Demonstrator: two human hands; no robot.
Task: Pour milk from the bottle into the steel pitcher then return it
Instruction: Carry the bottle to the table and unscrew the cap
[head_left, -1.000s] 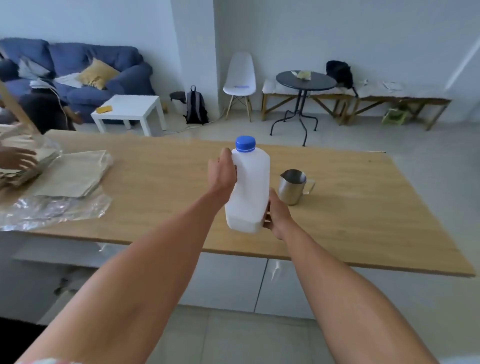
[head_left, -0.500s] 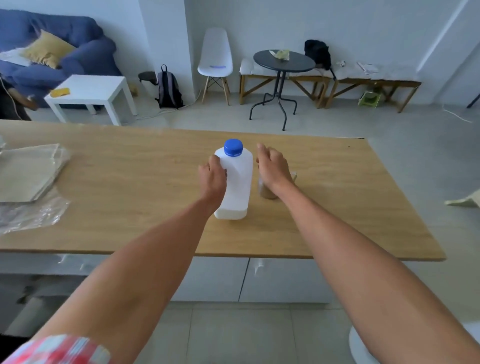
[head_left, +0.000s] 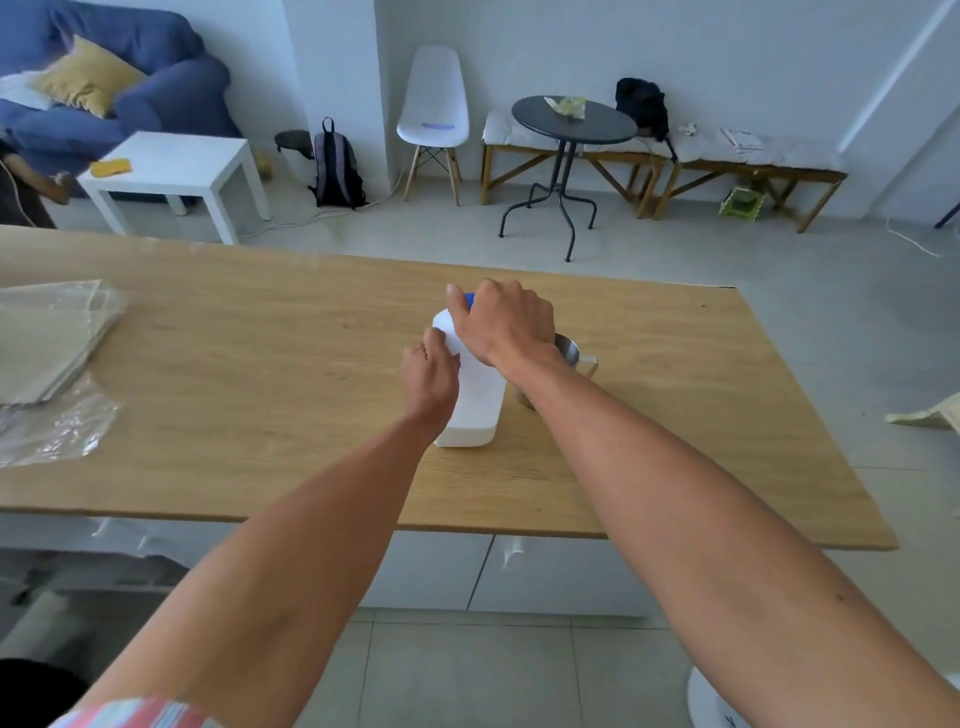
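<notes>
A white plastic milk bottle (head_left: 475, 402) stands upright on the wooden table (head_left: 260, 389). My left hand (head_left: 431, 376) grips the bottle's left side around its middle. My right hand (head_left: 504, 322) is curled over the top and grips the blue cap (head_left: 469, 299), which shows only as a sliver beside my fingers. Just right of the bottle stands the steel pitcher (head_left: 569, 351), mostly hidden behind my right wrist; its rim and handle show.
Folded brown paper (head_left: 47, 338) and a clear plastic sheet (head_left: 52, 431) lie at the table's left end. Beyond the table are a white side table (head_left: 171, 166), a backpack (head_left: 335, 166), a white chair (head_left: 434, 109) and a round black table (head_left: 571, 124).
The bottle was set down on the table. My right hand then rose from beside the pitcher and closed over the blue cap. My left hand stayed on the bottle's side.
</notes>
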